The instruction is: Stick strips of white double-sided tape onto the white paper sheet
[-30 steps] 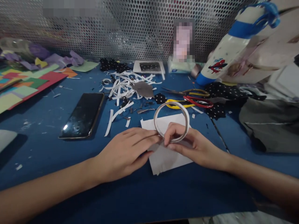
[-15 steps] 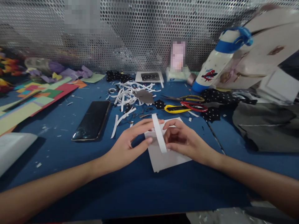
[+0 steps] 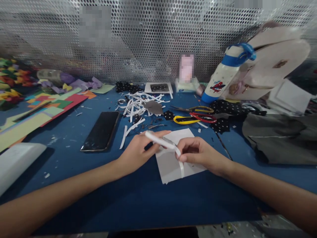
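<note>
Two bare hands come close together above a plain white sheet of paper (image 3: 169,167), which lies askew on a dark blue tabletop (image 3: 148,203). Fingers curled, the right hand (image 3: 199,152) pinches a narrow, glossy white strip (image 3: 182,171) between thumb and forefinger, and the strip's lower end hangs over the paper toward its near edge. Facing it, the left hand (image 3: 138,152) is partly spread, its thumb apart from the reaching forefinger; a thin white ring-shaped roll of tape (image 3: 160,140), seen nearly edge-on, passes in front of those fingers, though whether they grip it I cannot tell. The roll slants above the paper's left part, its lower right end close to the right fingertips. Beyond the paper lie a yellow scissor handle (image 3: 176,119), a red scissor handle (image 3: 206,121) and a tangled heap of curly white cuttings (image 3: 132,104) with a flat grey-brown scrap (image 3: 154,107) against it. To the left rest a flat black smartphone (image 3: 101,130) and a spread of multicoloured paper sheets (image 3: 29,124). On the right, a crumpled dark grey cloth (image 3: 279,142) lies near black polka-dot fabric (image 3: 223,125), behind which a white bottle with blue bands (image 3: 225,76) leans before a pale pink backpack (image 3: 274,69).
</note>
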